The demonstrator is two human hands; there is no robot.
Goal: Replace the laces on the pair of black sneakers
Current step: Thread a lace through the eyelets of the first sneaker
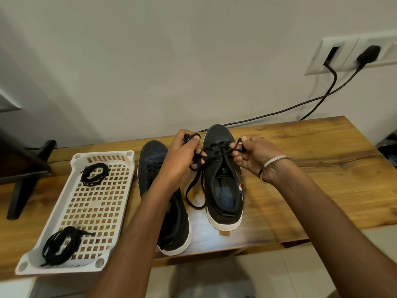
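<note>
Two black sneakers stand side by side on a wooden table, toes pointing to the wall. The right sneaker sits a little farther back; the left sneaker is partly hidden behind the left forearm. Both hands are raised over the right sneaker's front. The left hand has its fingers curled round one end of the black lace, and the right hand pinches the other end between thumb and fingers. The lace crosses the eyelets between the hands, and a loose loop of it hangs down onto the table in the gap between the two shoes. A thin bangle circles the right wrist.

Left of the shoes lies a white plastic basket with a grid floor, holding two coiled black laces: one bundle at the far end, another bundle at the near end. A dark stand rests at the table's left edge. On the wall, two black cables run down from a socket plate
</note>
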